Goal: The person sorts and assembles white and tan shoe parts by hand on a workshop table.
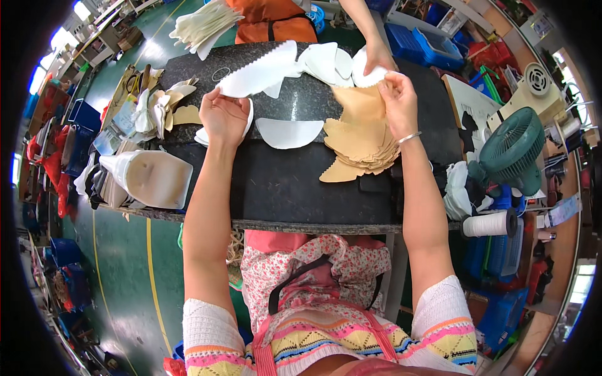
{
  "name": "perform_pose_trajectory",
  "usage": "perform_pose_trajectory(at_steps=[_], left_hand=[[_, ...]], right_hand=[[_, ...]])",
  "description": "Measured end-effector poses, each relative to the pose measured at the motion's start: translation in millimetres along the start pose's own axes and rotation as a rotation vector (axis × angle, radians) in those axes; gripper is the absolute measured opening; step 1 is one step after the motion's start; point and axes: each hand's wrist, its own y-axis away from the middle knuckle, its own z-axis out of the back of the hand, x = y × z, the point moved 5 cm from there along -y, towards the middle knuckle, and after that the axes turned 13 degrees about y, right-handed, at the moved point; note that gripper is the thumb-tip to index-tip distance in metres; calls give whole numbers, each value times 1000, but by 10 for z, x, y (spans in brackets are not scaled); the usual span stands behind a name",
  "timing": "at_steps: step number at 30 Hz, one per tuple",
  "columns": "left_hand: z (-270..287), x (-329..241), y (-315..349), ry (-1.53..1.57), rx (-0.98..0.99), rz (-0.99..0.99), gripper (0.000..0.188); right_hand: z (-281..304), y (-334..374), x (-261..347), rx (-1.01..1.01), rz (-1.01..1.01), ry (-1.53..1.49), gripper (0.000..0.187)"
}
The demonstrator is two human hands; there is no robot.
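Observation:
My left hand has its fingers curled at the near end of a long white piece with a zigzag edge. Under that palm, more white curved pieces partly show. My right hand pinches the upper corner of a tan piece with a zigzag edge. Below it, a fanned stack of similar tan pieces lies on the table. Between my hands rests a white half-moon piece. Whether the pieces are paper or cloth, I cannot tell.
Across the dark table, another person's hand touches white rounded pieces. A white plastic container lies at left, near tan and white scraps. At right stand a green fan and a white thread spool.

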Motion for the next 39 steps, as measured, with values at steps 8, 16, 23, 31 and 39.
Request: perform_pose_trajectory(at_steps=[8, 16, 23, 31, 39], left_hand=[[-30, 147, 87, -175, -58, 1, 27], [-28, 227, 88, -257, -13, 35, 28], [-19, 396, 103, -384, 9, 109, 28], [-30, 490, 162, -529, -77, 147, 26], [120, 556, 173, -704, -63, 227, 27]], right_hand=[[139, 187, 668, -338, 386, 390, 29], [172, 99, 460, -327, 546, 628, 18], [-145, 113, -169, 11, 440, 544, 11], [-520, 381, -477, 389, 93, 975, 39], [-471, 333, -578, 282, 101, 902, 16]])
